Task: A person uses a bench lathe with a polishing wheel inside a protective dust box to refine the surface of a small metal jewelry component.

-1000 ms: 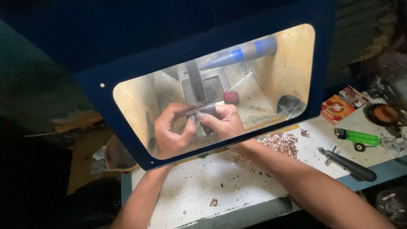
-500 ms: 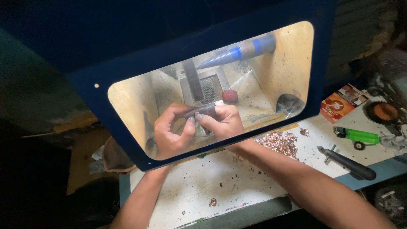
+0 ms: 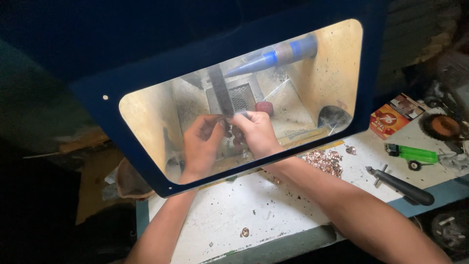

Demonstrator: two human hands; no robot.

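Inside lit cabinet (image 3: 337,73) | left hand (image 3: 201,143), right hand (image 3: 256,132) | fingers pinching small dark piece (image 3: 227,119)

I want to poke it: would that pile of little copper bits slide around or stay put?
The copper pile would probably scatter, since it is many loose small pieces heaped on the flat white bench. Each piece looks thin and light, so likely easy to push. One stray piece already lies apart, which hints they spread easily.

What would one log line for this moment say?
left hand: on small piece | right hand: on same piece, behind window | near: spindle, copper bits
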